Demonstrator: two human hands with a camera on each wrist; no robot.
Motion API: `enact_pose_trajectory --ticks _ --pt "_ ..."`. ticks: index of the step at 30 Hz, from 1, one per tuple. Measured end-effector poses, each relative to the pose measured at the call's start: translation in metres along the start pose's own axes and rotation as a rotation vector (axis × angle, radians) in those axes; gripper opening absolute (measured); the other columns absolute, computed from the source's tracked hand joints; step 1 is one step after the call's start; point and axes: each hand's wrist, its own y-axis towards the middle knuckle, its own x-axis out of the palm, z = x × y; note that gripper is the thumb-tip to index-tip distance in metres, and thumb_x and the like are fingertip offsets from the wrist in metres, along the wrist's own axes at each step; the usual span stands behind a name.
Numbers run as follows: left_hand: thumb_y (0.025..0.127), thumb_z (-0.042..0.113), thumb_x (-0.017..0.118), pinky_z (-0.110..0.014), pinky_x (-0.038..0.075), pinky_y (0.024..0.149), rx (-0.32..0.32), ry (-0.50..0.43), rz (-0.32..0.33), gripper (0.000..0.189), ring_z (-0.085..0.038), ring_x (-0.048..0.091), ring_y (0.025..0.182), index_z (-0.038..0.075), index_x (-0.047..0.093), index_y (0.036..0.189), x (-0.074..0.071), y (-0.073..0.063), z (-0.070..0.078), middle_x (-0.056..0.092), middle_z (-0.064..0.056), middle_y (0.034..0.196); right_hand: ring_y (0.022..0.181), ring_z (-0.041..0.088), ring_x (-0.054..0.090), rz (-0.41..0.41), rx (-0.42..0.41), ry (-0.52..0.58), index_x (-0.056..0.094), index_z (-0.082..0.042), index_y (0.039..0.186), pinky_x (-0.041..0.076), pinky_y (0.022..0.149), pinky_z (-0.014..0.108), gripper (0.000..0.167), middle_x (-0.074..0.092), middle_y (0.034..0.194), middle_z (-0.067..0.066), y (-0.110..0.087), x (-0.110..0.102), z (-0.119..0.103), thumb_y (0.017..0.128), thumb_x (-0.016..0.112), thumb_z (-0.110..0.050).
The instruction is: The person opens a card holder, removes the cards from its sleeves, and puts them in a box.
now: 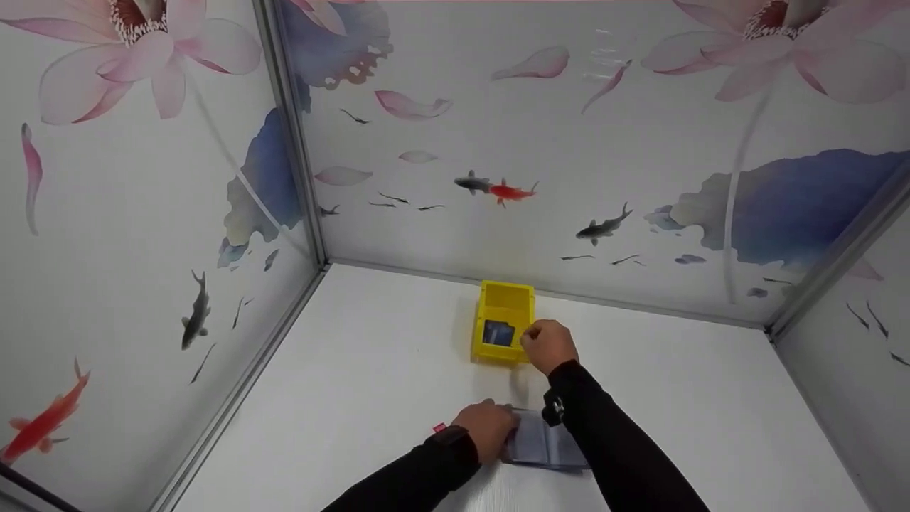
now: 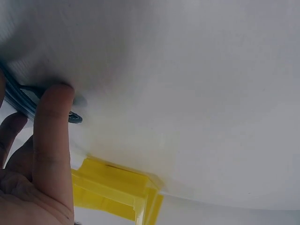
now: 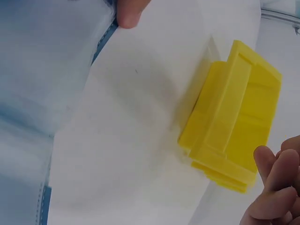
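Observation:
My left hand (image 1: 487, 430) grips the left edge of an open blue card holder (image 1: 530, 441) with clear pockets, lying on the white table. In the left wrist view, a straight finger (image 2: 52, 136) lies against the holder's folded edge (image 2: 21, 99). The clear pockets (image 3: 47, 61) and stitched blue border show large in the right wrist view. At the right rim of a yellow bin (image 1: 507, 297) is my right hand (image 1: 551, 346), its fingers curled together and no object showing between them. A dark blue card (image 1: 498, 333) lies inside the bin.
The bin stands near the back of the white table (image 1: 384, 341). Behind it rises a panel (image 1: 441, 227) printed with fish and lotus flowers. Similar panels close in the left (image 1: 142, 249) and right (image 1: 867, 313) sides, with metal strips along their edges.

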Motion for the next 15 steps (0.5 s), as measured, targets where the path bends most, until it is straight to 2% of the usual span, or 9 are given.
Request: enact_pose_trajectory --ticks 2,5,10,15 --pt "0.094 0.025 0.095 -0.028 0.047 0.071 -0.003 -0.019 -0.011 0.020 -0.014 0.054 0.077 0.021 0.083 0.110 0.002 0.002 -0.001 0.075 0.007 0.096 0.080 0.022 0.072 0.011 0.003 0.001 0.085 -0.005 0.095 0.061 0.083 0.046 0.017 0.083 0.096 0.013 -0.003 -0.007 0.005 0.102 0.070 -0.008" --pt "0.093 0.026 0.095 -0.028 0.048 0.072 -0.011 -0.024 -0.020 0.021 -0.014 0.055 0.078 0.021 0.082 0.109 0.008 0.005 -0.002 0.073 0.007 0.097 0.080 0.023 0.071 0.005 -0.004 0.003 0.085 -0.005 0.096 0.060 0.084 0.047 0.018 0.082 0.094 0.014 -0.011 -0.017 0.013 0.102 0.068 -0.008" --pt "0.092 0.029 0.097 -0.029 0.050 0.070 -0.017 0.005 -0.006 0.021 -0.014 0.057 0.078 0.022 0.081 0.104 0.016 0.009 -0.003 0.073 0.007 0.097 0.070 0.019 0.068 -0.063 0.024 0.069 0.084 -0.005 0.096 0.056 0.072 0.036 0.018 0.080 0.090 0.018 -0.027 -0.030 0.026 0.103 0.067 -0.007" --pt "0.092 0.029 0.096 -0.029 0.049 0.071 -0.013 0.011 -0.009 0.023 -0.015 0.058 0.079 0.021 0.082 0.108 0.013 0.008 0.000 0.077 0.007 0.102 0.063 0.015 0.066 -0.119 0.133 0.154 0.082 -0.003 0.098 0.051 0.059 0.028 0.016 0.079 0.088 0.018 -0.043 -0.038 0.037 0.104 0.069 -0.010"
